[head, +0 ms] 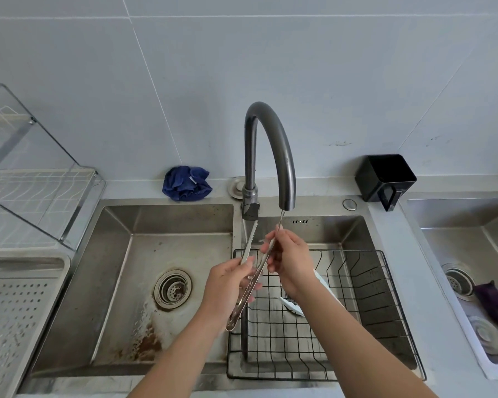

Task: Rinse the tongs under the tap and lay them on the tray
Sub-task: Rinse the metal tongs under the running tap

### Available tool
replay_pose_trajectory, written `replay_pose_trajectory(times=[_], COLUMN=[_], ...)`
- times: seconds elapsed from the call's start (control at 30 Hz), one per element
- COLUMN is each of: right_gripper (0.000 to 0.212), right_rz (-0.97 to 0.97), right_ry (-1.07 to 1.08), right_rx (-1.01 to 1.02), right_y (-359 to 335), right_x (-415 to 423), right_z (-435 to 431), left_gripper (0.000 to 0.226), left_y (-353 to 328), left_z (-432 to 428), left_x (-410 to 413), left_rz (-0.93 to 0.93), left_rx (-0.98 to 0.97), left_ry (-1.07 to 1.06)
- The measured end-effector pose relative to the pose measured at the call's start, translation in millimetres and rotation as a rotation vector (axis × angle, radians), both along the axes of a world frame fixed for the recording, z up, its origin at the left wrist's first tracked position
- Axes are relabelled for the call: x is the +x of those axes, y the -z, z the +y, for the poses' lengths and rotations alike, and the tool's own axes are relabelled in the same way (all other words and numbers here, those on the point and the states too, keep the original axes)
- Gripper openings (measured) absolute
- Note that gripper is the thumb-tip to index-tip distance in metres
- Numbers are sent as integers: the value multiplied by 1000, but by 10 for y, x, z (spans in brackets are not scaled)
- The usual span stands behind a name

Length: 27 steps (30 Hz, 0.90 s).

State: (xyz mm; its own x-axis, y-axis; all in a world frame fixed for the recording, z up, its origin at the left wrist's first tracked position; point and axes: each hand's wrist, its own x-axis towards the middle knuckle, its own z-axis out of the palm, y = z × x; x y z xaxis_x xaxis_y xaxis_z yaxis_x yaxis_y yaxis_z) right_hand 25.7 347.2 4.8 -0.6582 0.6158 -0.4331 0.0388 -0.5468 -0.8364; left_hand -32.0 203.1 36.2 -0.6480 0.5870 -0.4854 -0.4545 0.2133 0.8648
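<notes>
Grey tiled wall, steel sink below, and the tongs are up over the divider between its 2 basins, tips at the tap spout. There the left hand curls round the hinge end while the right hand pinches 1 arm. Best to turn both faces under the flow. Running water is hard to see; the tray is cut off at left.
</notes>
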Motion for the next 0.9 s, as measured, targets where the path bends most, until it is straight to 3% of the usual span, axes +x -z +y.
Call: replay_pose_trajectory(times=[0.17, 0.3, 0.4, 0.47, 0.63, 0.77, 0.83, 0.9], right_gripper=[12, 41, 36, 29, 38, 6, 8, 23], right_rz=[279, 179, 226, 225, 79, 274, 260, 191], right_ry=[-75, -25, -5, -15, -50, -160, -167, -117], right_rx=[-317, -349, -354, -281, 75, 55, 99, 210], right_y=[-9, -73, -83, -96, -207, -291, -316, -323], right_x=[64, -8, -17, 2, -21, 46, 89, 113], right_z=[-51, -57, -36, -16, 30, 25, -10, -73], left_gripper=[21, 24, 25, 25, 29, 38, 43, 43], left_y=[51, 124, 151, 154, 193, 248, 267, 281], left_z=[-5, 35, 105, 157, 250, 273, 283, 306], left_x=[-67, -31, -43, -86, -99, -103, -102, -94], left_rz=[-72, -70, -56, -27, -12, -16, 11, 38], left_rx=[55, 43, 54, 44, 23, -17, -15, -7], left_ry=[-56, -2, -12, -16, -3, -3, 11, 26])
